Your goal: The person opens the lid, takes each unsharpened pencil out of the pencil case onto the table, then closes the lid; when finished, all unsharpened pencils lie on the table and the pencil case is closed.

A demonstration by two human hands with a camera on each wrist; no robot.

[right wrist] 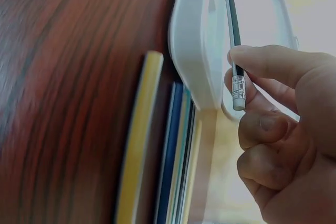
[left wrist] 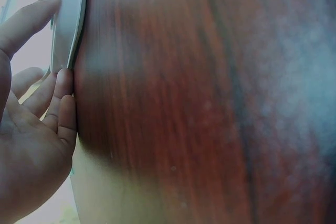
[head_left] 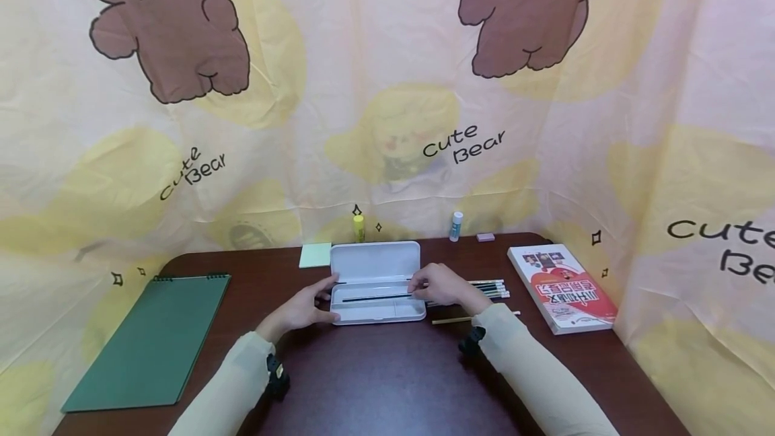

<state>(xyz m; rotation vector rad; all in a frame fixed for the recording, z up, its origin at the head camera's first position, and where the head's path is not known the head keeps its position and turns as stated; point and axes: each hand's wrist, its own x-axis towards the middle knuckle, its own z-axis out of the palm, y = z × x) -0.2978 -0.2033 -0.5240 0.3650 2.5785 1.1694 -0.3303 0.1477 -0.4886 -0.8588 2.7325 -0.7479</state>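
Note:
A white pencil case (head_left: 378, 315) lies open on the table, its lid (head_left: 375, 262) raised at the back. My left hand (head_left: 301, 305) grips the case's left end, thumb at the front corner and fingers towards the hinge side; in the left wrist view the fingers (left wrist: 65, 111) touch the case's edge (left wrist: 68, 22). With thumb and index finger my right hand (head_left: 442, 284) pinches a dark pencil (right wrist: 234, 30) near its eraser end. The pencil lies lengthwise over the case's tray; whether it touches the bottom I cannot tell.
Several pencils (head_left: 493, 290) lie right of the case, with a yellow pencil (head_left: 451, 320) nearer me. Behind stand a yellow bottle (head_left: 359, 228), a glue stick (head_left: 456, 227), an eraser (head_left: 486, 237) and sticky notes (head_left: 315, 255). A green pad (head_left: 151, 342) lies left, a book (head_left: 563, 288) right.

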